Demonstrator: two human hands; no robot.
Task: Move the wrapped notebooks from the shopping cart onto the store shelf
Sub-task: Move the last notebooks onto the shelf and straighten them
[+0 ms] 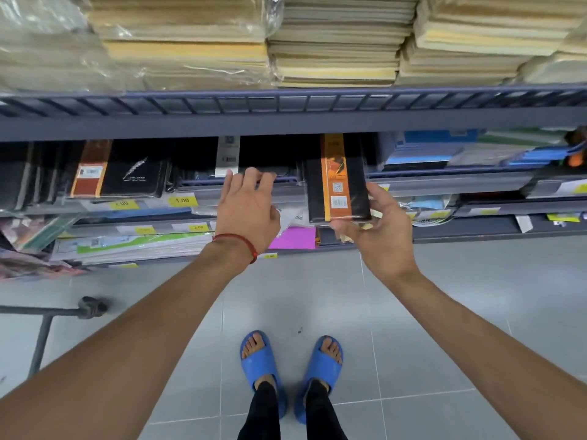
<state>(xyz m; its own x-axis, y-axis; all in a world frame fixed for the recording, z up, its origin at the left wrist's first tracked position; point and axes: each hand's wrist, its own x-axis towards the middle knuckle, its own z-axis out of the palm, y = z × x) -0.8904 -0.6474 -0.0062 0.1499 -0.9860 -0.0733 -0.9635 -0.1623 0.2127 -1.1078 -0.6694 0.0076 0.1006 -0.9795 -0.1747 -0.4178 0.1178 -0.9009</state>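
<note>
The wrapped notebook (338,182), black with an orange band under clear plastic, is standing upright at the front edge of the middle shelf (444,185). The right hand (378,236) is gripping it by the lower end, with thumb and fingers around the bottom corner. It looks only partly on the shelf, so I judge that this one is being placed and is not yet released.

The left hand (246,211) is reaching to the dark gap just beside it, fingers spread and lightly bent, and it is holding nothing that I can see. Other black notebooks (133,173) are already lying on the same shelf to the left.

Of the shopping cart (38,310) only a grey bar and a wheel are showing at the lower left. Its basket is cut off, so how many notebooks are remaining I cannot tell. The back of the shelf is too dark to read.
</note>
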